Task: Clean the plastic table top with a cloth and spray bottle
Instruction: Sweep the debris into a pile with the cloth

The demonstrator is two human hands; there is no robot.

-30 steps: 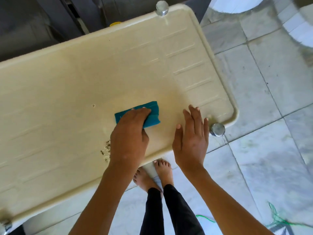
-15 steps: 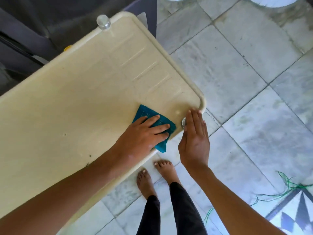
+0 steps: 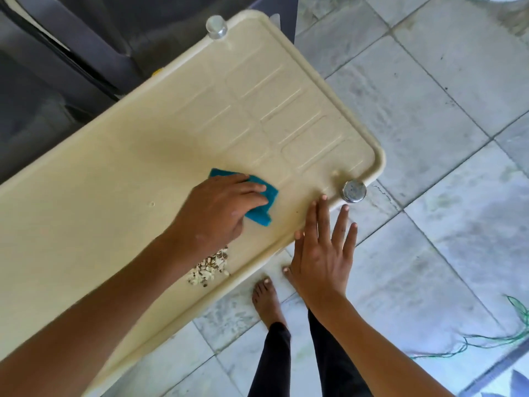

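Floor: pale grey marbled tiles (image 3: 429, 110) fill the right side of your view, and a loose green string (image 3: 486, 339) trails across them at the far right.
Background: dark grey furniture (image 3: 86, 53) stands beyond the far long edge, at the upper left.
Tabletop: the cream plastic tabletop (image 3: 86, 224) runs diagonally from lower left to upper right. It has a raised rim and shallow moulded ridges at its right end.
Metal caps: one round shiny cap (image 3: 354, 191) sits at the near right corner and a second cap (image 3: 216, 26) at the far corner.
Cloth: the teal cloth (image 3: 272, 193) lies flat on the tabletop just short of the ridged end. It is mostly covered, with its edges showing above and beyond your fingertips.
Left hand: your left hand (image 3: 217, 213) rests on top of the cloth, the arm reaching in from the lower left.
Left grip: your fingers lie straight and close together, pressed flat on the cloth. The thumb is hidden.
Right hand: your right hand (image 3: 320, 259) is at the near edge of the tabletop, close to the corner cap, with the palm over the floor.
Right grip: the fingers are spread and straight and hold nothing. Two fingertips reach onto the rim, but you cannot tell how firmly they press.
Crumbs: a small heap of pale and brown crumbs (image 3: 210, 266) lies on the tabletop beside your left wrist, near the front rim.
Legs: a bare foot (image 3: 266, 302) and black trouser legs (image 3: 274, 362) show on the tiles below the tabletop edge.
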